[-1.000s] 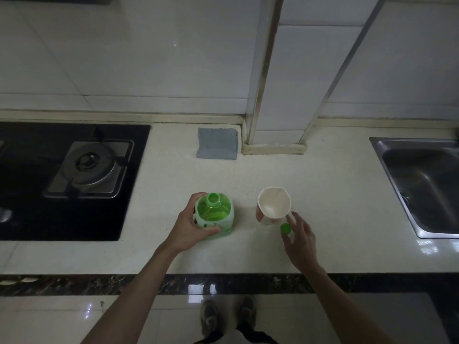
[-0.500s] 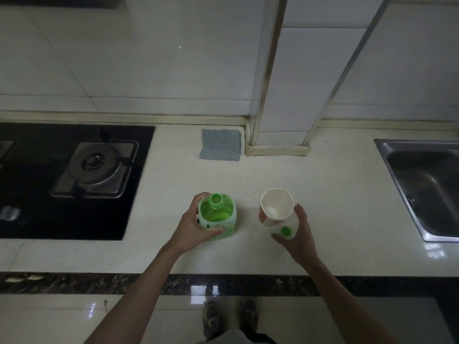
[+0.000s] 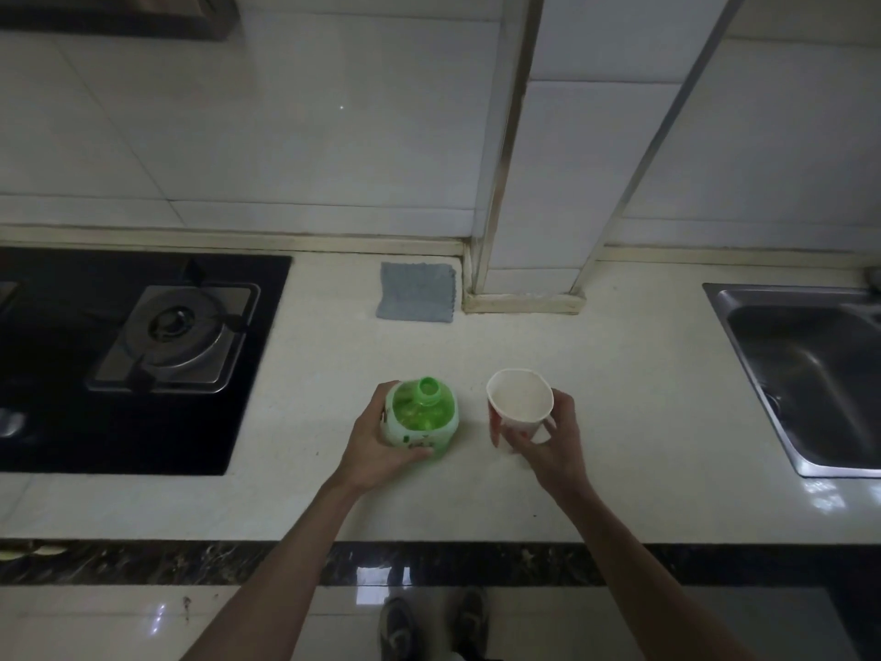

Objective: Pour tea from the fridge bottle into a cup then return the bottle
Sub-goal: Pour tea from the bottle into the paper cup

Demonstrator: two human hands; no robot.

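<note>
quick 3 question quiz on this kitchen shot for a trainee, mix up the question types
1. Which hand grips the bottle? A. left B. right
2. True or false: the bottle lies on its side.
3. Fill in: the right hand holds the ____.

Key
1. A, the left hand
2. False, it is upright
3. cup
</note>
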